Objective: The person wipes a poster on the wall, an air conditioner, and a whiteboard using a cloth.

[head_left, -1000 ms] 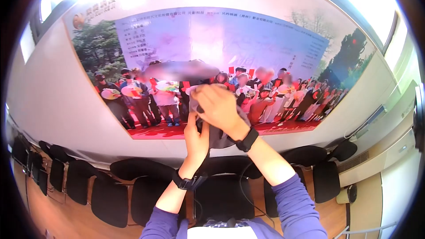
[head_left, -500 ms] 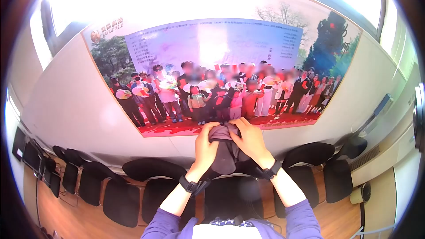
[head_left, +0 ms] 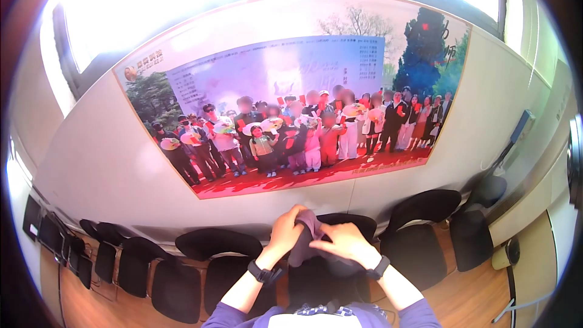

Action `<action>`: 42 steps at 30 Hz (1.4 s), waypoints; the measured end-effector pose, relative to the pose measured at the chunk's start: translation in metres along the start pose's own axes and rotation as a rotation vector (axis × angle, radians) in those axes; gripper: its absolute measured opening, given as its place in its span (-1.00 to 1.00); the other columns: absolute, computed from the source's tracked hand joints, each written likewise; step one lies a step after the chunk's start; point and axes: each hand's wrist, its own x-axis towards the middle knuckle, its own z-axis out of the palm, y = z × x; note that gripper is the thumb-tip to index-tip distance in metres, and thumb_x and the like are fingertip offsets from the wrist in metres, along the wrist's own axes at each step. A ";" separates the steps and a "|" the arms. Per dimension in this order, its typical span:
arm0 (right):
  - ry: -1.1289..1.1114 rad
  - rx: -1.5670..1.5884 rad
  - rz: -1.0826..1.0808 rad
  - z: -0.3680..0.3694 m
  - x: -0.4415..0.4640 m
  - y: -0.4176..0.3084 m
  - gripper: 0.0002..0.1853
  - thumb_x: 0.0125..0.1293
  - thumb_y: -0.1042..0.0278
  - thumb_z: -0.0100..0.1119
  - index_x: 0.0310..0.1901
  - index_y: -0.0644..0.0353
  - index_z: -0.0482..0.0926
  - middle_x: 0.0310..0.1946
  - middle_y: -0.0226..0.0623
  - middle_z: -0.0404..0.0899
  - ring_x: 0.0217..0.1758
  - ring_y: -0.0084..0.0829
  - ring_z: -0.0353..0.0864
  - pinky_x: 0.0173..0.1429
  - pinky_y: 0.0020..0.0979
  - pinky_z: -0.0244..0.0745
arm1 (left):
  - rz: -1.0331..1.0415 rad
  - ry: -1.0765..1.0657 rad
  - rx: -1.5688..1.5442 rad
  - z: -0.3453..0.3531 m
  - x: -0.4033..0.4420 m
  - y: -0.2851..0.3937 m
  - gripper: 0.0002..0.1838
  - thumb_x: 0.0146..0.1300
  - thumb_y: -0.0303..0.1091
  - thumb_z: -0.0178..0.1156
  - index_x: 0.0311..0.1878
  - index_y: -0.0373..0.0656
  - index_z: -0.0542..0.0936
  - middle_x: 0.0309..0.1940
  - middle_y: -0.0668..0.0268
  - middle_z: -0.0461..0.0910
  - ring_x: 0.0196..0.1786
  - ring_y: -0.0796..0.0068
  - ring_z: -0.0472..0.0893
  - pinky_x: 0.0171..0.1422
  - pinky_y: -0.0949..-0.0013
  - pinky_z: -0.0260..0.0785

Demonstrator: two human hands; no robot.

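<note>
A soft purplish-grey cloth item (head_left: pixel 308 226) with a darker, rounded lower part hangs between my hands above the chairs. My left hand (head_left: pixel 285 232) is closed on its left edge, fingers up and over the top. My right hand (head_left: pixel 347 243) grips the right side, thumb and fingers against the cloth; its palm hides part of the item. Folds and my fingers cover much of it, so its exact kind is unclear. Both wrists wear dark bands.
Black chairs (head_left: pixel 413 249) stand in a row along the white wall (head_left: pixel 243 209), on a wood-coloured floor (head_left: pixel 127 310). A large group-photo poster (head_left: pixel 285 188) hangs on the wall ahead. At the right is a light blue bar (head_left: pixel 522 126) on the wall.
My hands and the cloth item have come lower in view. The item is turned and folded differently, and my right hand has shifted down its side. The view has tilted slightly.
</note>
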 end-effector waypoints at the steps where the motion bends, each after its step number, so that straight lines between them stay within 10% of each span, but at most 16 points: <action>1: -0.082 -0.033 0.004 0.004 -0.007 -0.009 -0.44 0.21 -0.26 0.11 -0.15 0.17 0.55 -0.47 -0.08 0.63 -0.38 -0.02 0.62 -0.25 -0.14 0.51 | -0.011 -0.038 0.021 -0.001 -0.011 -0.002 -0.62 0.05 -0.59 0.05 0.00 -0.23 0.49 -0.16 -0.05 0.61 0.02 -0.05 0.58 0.08 0.16 0.42; 19: -0.209 -0.163 0.158 0.111 -0.066 -0.071 -0.74 0.12 0.29 0.11 -0.16 0.13 0.63 -0.52 -0.11 0.63 -0.41 -0.14 0.66 -0.28 -0.19 0.54 | -0.156 -0.350 -0.214 0.010 -0.186 -0.051 -0.77 0.17 -0.35 0.13 -0.13 -0.23 0.58 -0.30 -0.02 0.61 -0.16 -0.06 0.61 -0.10 0.19 0.43; 24: -0.198 -0.124 -0.007 0.140 -0.074 -0.078 -0.78 0.16 0.21 0.19 -0.28 0.18 0.58 -0.54 -0.10 0.59 -0.42 -0.09 0.64 -0.30 -0.18 0.53 | -0.368 0.029 -0.373 -0.002 -0.211 -0.054 -0.83 0.21 -0.47 0.11 -0.15 -0.28 0.57 -0.34 0.17 0.64 -0.24 0.44 0.62 -0.10 0.39 0.42; 29: -0.134 -0.037 -0.044 0.135 -0.080 -0.095 -0.78 0.14 0.23 0.21 -0.24 0.15 0.59 -0.57 -0.07 0.57 -0.44 -0.06 0.62 -0.29 -0.14 0.52 | -0.362 0.345 -0.421 0.003 -0.216 -0.040 -0.83 0.30 -0.45 0.08 -0.10 -0.30 0.51 -0.31 0.22 0.63 -0.22 0.50 0.56 -0.07 0.40 0.41; 39: 0.426 -0.132 0.279 0.081 -0.223 -0.068 -0.77 -0.06 0.47 0.16 -0.27 0.13 0.55 -0.56 -0.15 0.53 -0.44 -0.10 0.58 -0.31 -0.18 0.47 | -0.050 -0.334 -0.180 0.068 -0.268 0.074 -0.80 0.31 -0.34 0.17 -0.13 -0.28 0.59 -0.58 0.26 0.50 -0.46 0.60 0.48 -0.31 0.42 0.35; 42: 0.443 -0.067 0.230 0.102 -0.298 -0.064 -0.80 -0.01 0.41 0.20 -0.28 0.11 0.58 -0.55 -0.15 0.55 -0.44 -0.12 0.60 -0.32 -0.19 0.49 | -0.061 -0.256 -0.275 0.085 -0.279 0.113 -0.81 0.32 -0.36 0.15 -0.17 -0.30 0.60 -0.48 0.25 0.59 -0.40 0.57 0.54 -0.27 0.42 0.38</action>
